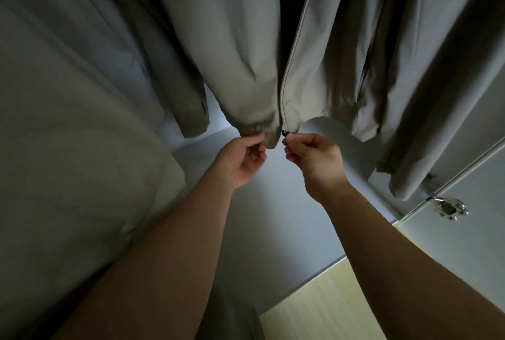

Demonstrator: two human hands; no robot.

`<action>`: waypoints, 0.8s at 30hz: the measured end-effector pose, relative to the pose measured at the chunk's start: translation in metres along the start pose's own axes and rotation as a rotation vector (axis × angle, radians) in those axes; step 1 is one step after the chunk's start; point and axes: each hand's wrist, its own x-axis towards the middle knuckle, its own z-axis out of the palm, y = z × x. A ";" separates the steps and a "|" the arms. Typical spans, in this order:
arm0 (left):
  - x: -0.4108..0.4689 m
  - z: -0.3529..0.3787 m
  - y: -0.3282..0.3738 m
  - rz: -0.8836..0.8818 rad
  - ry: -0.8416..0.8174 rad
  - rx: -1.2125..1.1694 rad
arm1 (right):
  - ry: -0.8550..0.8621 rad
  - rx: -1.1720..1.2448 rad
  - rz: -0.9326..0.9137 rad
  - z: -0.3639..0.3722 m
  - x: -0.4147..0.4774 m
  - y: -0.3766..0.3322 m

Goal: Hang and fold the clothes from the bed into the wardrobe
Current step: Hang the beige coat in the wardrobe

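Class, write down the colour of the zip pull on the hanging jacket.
Black zip pull, clearest in head view.

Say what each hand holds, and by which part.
The left hand pinches the hanging pale grey-beige jacket by its bottom hem; the right hand pinches its small dark zipper pull.

Centre: jacket (273, 39) hanging, second garment (68, 80) to its left. Left hand (243, 159) at hem left of zip (284, 133), right hand (314, 156) just right. Door handle (448, 207) far right.
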 end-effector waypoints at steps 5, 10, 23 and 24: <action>-0.006 0.009 -0.001 0.052 -0.023 0.184 | 0.083 -0.051 -0.040 -0.008 0.008 -0.011; -0.013 0.010 0.000 0.086 0.080 0.446 | 0.102 -0.095 -0.018 -0.011 0.010 -0.011; -0.018 0.015 -0.002 0.193 0.117 0.402 | 0.097 -0.112 0.142 -0.009 0.005 -0.009; -0.018 0.016 -0.002 0.174 0.090 0.352 | 0.085 -0.109 0.152 -0.010 0.004 -0.010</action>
